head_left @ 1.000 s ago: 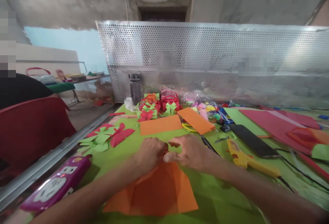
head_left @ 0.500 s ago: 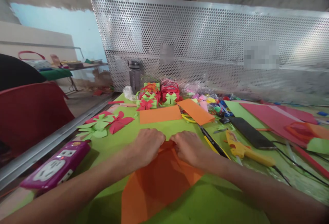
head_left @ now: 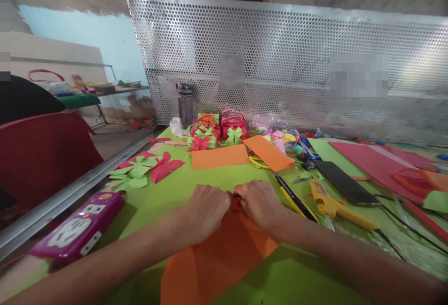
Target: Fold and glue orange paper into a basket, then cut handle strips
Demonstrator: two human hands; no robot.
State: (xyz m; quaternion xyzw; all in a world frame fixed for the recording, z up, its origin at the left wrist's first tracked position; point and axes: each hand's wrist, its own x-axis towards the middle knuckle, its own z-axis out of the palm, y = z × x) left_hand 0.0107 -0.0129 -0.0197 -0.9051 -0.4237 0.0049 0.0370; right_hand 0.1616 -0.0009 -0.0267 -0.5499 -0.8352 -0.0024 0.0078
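Extending beneath the clenched hands, orange paper seems pinched at its far end.

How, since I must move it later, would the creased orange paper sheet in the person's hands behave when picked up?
The orange paper sheet should be light, as it looks thin and broad. It would probably flex, since it bends where the left hand and right hand grip its far end. Its apparent creases suggest it may also hold some shape.
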